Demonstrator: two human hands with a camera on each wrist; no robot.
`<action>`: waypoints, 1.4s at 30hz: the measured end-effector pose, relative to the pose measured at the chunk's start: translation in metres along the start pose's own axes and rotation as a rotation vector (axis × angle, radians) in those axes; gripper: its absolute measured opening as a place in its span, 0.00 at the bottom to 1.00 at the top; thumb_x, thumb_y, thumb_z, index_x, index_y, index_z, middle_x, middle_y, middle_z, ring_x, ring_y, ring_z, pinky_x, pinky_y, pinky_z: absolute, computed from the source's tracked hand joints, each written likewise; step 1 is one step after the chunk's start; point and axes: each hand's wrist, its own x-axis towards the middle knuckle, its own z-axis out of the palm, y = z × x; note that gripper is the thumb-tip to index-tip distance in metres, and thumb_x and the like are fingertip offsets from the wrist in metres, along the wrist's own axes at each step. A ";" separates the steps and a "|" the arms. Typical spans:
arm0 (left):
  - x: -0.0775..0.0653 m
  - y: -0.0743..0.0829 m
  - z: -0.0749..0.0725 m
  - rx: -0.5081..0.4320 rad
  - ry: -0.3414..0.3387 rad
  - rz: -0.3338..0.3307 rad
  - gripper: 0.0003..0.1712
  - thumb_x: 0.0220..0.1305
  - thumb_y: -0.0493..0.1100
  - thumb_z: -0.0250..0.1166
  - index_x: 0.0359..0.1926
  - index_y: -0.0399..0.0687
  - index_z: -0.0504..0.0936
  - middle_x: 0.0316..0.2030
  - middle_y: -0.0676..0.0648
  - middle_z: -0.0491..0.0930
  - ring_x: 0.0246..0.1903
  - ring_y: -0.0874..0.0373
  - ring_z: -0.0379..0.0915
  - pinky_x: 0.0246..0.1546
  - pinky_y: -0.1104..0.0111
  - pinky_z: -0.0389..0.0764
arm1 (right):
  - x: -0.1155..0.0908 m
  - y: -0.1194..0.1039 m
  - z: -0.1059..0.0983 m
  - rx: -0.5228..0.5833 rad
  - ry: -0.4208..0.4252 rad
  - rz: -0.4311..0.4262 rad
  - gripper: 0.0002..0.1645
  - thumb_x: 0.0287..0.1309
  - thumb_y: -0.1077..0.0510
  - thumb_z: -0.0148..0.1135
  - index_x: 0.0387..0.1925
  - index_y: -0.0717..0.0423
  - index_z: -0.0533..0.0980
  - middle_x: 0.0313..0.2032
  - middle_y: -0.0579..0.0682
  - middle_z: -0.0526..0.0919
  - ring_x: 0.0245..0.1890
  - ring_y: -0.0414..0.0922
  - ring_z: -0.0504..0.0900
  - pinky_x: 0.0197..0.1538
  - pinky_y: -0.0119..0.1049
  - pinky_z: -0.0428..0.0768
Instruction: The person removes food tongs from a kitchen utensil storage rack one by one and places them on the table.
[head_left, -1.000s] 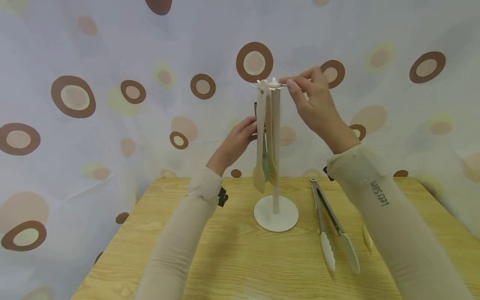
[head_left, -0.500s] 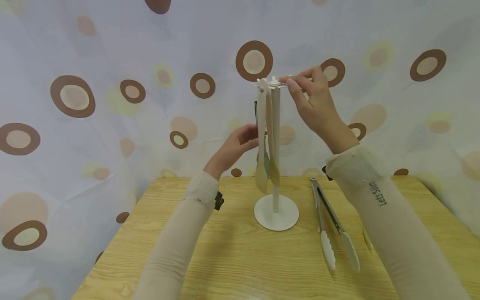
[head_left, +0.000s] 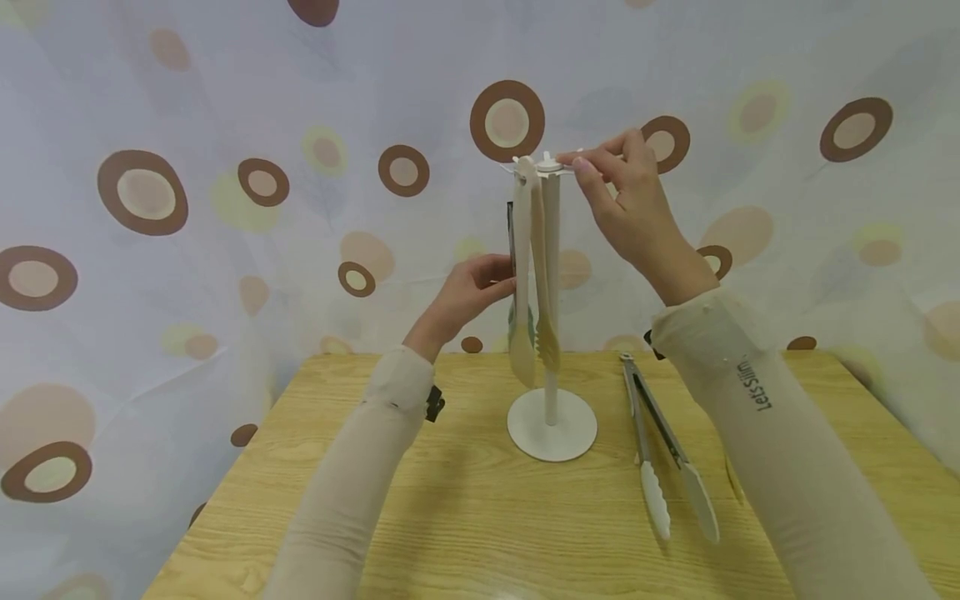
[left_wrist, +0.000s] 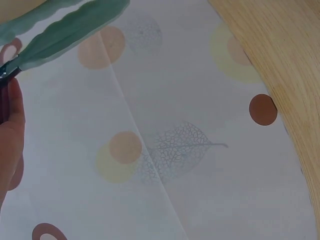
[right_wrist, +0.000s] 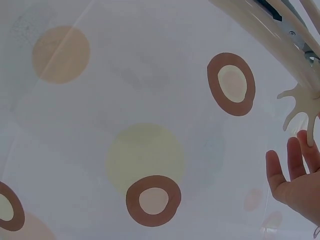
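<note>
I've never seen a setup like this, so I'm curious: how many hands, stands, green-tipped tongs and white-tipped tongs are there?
Hands: 2 (left hand, right hand)
White stand: 1
Green-tipped tongs: 1 pair
White-tipped tongs: 1 pair
Total: 5

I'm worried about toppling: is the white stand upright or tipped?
Upright: its pole rises vertically, and its round base lies flat on the table.

A cream, slim-poled stand (head_left: pixel 554 258) with a round flat base and radiating top hooks stood upright, pinched at its 3 o'clock hook by the right hand (head_left: pixel 633 200). At the pole's 9 o'clock, metal tongs with scalloped green tips (left_wrist: pixel 75 34), gripped by the left hand (head_left: pixel 476 290), pointed tips-down, partly hidden behind a hanging cream spoon-like utensil (head_left: pixel 522 267).
</note>
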 end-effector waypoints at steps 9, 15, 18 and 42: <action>-0.003 0.001 0.000 0.038 0.043 0.014 0.19 0.66 0.39 0.62 0.57 0.40 0.77 0.51 0.42 0.78 0.50 0.53 0.77 0.53 0.64 0.75 | -0.001 0.001 -0.001 0.016 -0.018 0.006 0.23 0.70 0.49 0.46 0.56 0.53 0.78 0.40 0.42 0.61 0.49 0.47 0.62 0.51 0.45 0.63; -0.004 0.001 -0.004 0.057 0.048 0.012 0.21 0.66 0.41 0.63 0.58 0.42 0.77 0.52 0.43 0.79 0.51 0.54 0.77 0.53 0.64 0.75 | -0.002 -0.002 -0.002 0.004 -0.033 0.029 0.23 0.71 0.49 0.46 0.57 0.53 0.77 0.41 0.45 0.61 0.48 0.45 0.63 0.50 0.44 0.63; -0.005 0.002 -0.007 0.065 0.058 0.012 0.21 0.66 0.42 0.63 0.59 0.42 0.77 0.52 0.43 0.79 0.51 0.53 0.77 0.54 0.63 0.75 | -0.002 -0.004 -0.001 -0.003 -0.042 0.032 0.23 0.71 0.49 0.46 0.58 0.54 0.77 0.42 0.48 0.61 0.47 0.46 0.63 0.51 0.45 0.64; -0.011 0.006 -0.018 0.109 0.101 0.025 0.20 0.66 0.42 0.63 0.56 0.39 0.78 0.49 0.43 0.81 0.48 0.54 0.78 0.52 0.62 0.75 | -0.003 -0.006 -0.003 -0.017 -0.048 0.014 0.22 0.71 0.51 0.46 0.57 0.54 0.78 0.44 0.56 0.63 0.48 0.51 0.65 0.50 0.48 0.64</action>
